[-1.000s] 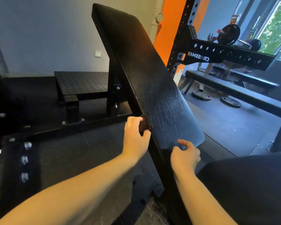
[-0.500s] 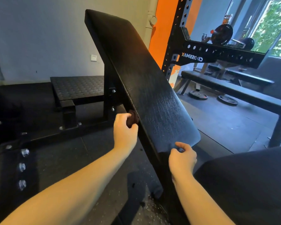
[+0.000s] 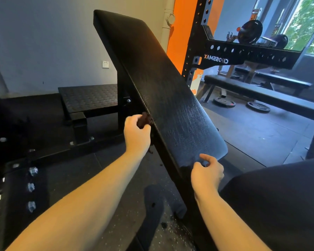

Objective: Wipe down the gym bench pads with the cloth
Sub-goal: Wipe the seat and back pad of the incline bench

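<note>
— Where is the cloth (image 3: 144, 121)?
— The left hand (image 3: 137, 136) squeezes it, with its fingers curled tight round it. It sits against the left edge of the tilted bench pad (image 3: 161, 87).
— And the right hand (image 3: 207, 173)?
— It is at the pad's low end, fingers bent, with 1 finger out over the pad. I cannot tell if it grips.

Just one name to read here: CROSSMAX, on the black rack beam (image 3: 252, 53), left of its row of round holes. Showing mirror-reversed, so running right to left. MAX in orange, CROSS in white. Markings on the weight plates (image 3: 224, 102) too blurred to read.
</note>
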### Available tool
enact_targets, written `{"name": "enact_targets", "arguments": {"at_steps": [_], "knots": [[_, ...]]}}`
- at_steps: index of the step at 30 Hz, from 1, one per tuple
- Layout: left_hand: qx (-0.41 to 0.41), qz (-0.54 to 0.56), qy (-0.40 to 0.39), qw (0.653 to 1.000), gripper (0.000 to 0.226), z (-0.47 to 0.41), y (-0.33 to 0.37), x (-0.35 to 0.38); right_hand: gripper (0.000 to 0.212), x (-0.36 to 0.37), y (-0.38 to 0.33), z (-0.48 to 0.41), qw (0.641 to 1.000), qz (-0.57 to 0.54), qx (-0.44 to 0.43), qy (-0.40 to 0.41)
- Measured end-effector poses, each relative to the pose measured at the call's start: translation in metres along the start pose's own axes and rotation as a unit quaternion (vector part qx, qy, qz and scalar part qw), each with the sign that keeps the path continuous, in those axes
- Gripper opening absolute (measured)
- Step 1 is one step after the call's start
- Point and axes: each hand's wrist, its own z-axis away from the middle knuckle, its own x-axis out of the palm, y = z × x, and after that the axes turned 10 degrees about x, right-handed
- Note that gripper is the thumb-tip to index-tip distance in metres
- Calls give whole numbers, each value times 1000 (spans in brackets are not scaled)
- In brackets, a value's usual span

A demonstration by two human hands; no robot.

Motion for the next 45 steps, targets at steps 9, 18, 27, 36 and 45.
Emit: {"name": "enact_targets", "arguments": {"at_steps": [9, 18, 27, 36, 45], "knots": [[83, -41, -164, 982, 32, 78, -11, 5, 37, -8, -1, 7, 1000, -10, -17, -2], [62, -14, -121, 991, 30, 55, 1, -6, 35, -6, -6, 10, 1000, 0, -5, -10], [125, -95, -110, 981, 20, 43, 0, 7, 63, -5, 1, 10, 999, -41, 19, 15], [180, -114, -256, 943, 32, 106, -3, 6, 66, -8, 0, 11, 998, -61, 33, 5], [-34, -6, -45, 998, 22, 66, -2, 8, 55, -18, -3, 16, 997, -76, 29, -7]]}}
